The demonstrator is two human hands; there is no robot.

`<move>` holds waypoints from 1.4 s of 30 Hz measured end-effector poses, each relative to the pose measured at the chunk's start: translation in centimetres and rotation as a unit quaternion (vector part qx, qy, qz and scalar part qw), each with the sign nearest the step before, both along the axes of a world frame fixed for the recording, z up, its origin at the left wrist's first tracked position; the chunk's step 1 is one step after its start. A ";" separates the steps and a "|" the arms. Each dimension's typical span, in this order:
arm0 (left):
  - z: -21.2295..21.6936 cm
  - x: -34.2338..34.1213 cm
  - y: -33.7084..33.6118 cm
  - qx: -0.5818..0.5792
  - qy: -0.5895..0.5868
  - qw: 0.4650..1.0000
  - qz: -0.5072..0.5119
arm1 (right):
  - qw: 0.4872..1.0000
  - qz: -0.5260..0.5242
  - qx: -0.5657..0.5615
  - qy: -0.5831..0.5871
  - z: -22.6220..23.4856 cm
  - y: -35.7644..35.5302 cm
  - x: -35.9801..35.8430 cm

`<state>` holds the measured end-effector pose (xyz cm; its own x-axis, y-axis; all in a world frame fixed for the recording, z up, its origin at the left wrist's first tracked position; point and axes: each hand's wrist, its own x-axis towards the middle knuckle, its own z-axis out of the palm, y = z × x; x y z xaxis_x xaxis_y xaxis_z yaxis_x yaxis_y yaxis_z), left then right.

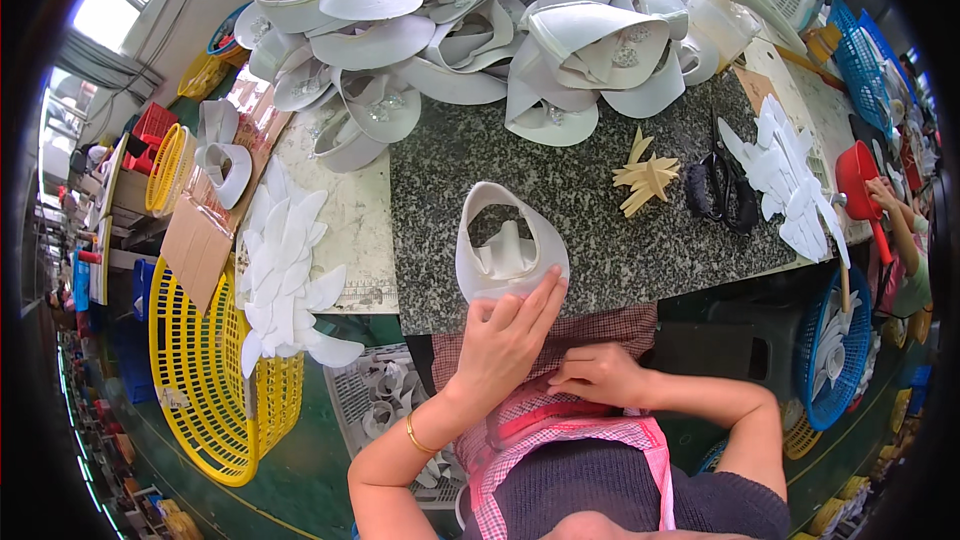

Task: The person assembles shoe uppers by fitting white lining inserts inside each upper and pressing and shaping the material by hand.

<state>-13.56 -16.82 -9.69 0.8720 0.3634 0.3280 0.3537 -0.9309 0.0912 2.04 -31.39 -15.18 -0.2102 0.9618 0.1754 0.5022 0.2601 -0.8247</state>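
Observation:
A white shoe upper (pixel 512 278) with a wide opening lies on the speckled dark stone slab (pixel 435 210), close to its front edge. My left hand (pixel 507 335) is on the near end of this upper, fingertips pressed on top and thumb hidden. Over my apron, just short of the slab, my right hand (pixel 600 372) hovers with fingers curled in; whatever they may hold is hidden. Beyond the upper, many white uppers (pixel 375 45) are heaped along the far side, several with sparkling ornaments.
Beige strips (pixel 648 175), black-handled scissors (pixel 715 190) and white cut pieces (pixel 785 175) lie on the right. More white pieces (pixel 280 265) hang over the left table edge above a yellow basket (pixel 195 380). A blue basket (pixel 825 380) and another person's hand (pixel 882 192) are at right.

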 end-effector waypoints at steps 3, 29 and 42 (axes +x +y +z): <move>0.2 0.4 -0.5 0.033 0.024 0.999 0.017 | 0.995 -0.044 -0.076 0.036 -3.6 -1.4 -1.9; 0.4 -6.1 2.1 -0.194 -0.210 0.951 0.120 | 0.922 -0.099 0.243 -0.287 7.5 12.6 1.0; 1.6 -0.3 -1.9 -0.509 -0.427 0.741 0.096 | 0.969 -0.127 0.049 0.208 12.3 9.7 -0.8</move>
<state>-13.90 -18.73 -8.08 0.4041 0.8925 0.2005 -0.1211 -0.1650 0.9788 1.25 -21.66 -2.88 0.1389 0.9476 0.2877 0.1894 0.2598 -0.9469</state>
